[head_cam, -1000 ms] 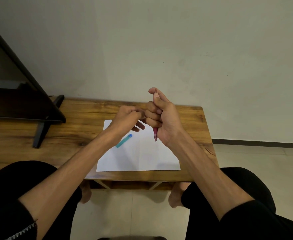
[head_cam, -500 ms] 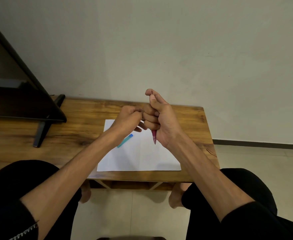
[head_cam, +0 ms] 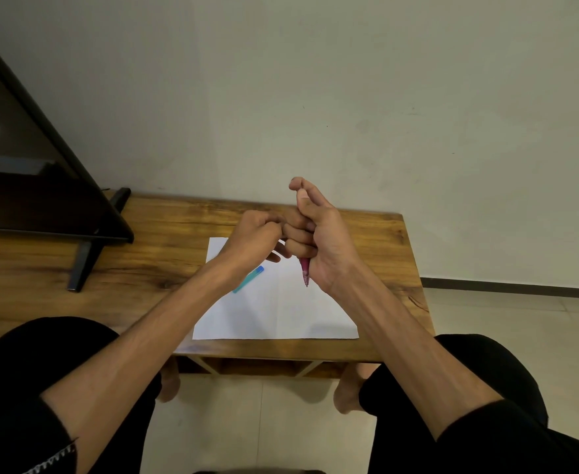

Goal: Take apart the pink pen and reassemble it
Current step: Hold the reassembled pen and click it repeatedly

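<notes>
My right hand grips the pink pen in a fist above the white paper; only the pen's pointed lower end shows below the fingers, tip down. The thumb and forefinger of that hand stick up. My left hand is curled and pressed against the right hand's fingers; whatever it pinches there is hidden. The upper part of the pen is out of sight inside the two hands.
A white sheet of paper lies on the wooden table, with a teal and blue pen on it, partly under my left wrist. A black TV on a stand occupies the table's left side. My knees sit below the table's front edge.
Both hands have drifted slightly left and down together, staying joined. The pink pen's tip remains pointing down from my right fist.
</notes>
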